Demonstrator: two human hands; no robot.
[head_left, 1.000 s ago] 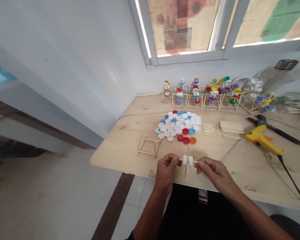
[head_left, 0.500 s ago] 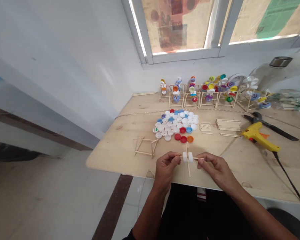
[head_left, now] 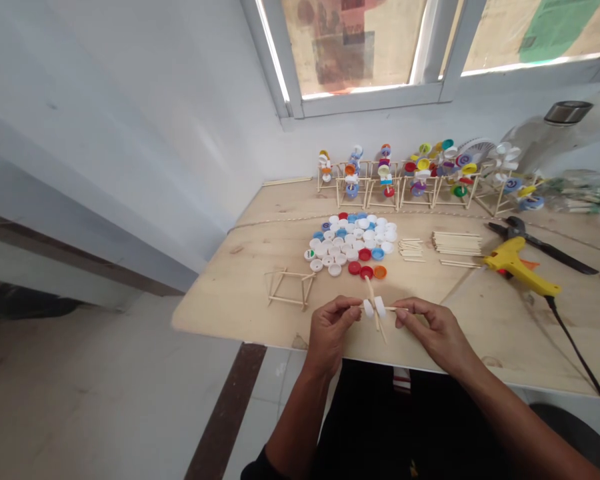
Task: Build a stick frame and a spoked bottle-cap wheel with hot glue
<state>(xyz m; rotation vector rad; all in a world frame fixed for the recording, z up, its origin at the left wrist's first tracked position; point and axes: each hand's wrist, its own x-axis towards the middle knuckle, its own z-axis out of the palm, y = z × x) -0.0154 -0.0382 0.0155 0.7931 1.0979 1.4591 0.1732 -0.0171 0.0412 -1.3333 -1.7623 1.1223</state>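
Between my hands a thin wooden stick runs level, with two white bottle caps side by side at its middle. More sticks cross between the caps, pointing away from me and towards me. My left hand pinches the left end of the level stick. My right hand pinches its right end between thumb and fingers. Just beyond are several loose bottle caps, mostly white, with red, blue and orange ones. A small stick frame stands left of my left hand.
Finished stick frames with coloured cap wheels line the wall. Short sticks and longer sticks lie in piles. At the right are a yellow glue gun with its cord and black-handled cutters. The table's front edge is close.
The caps and crossing sticks have turned and tilted between my hands. Both hands keep their pinch on the stick ends. The view has shifted slightly.
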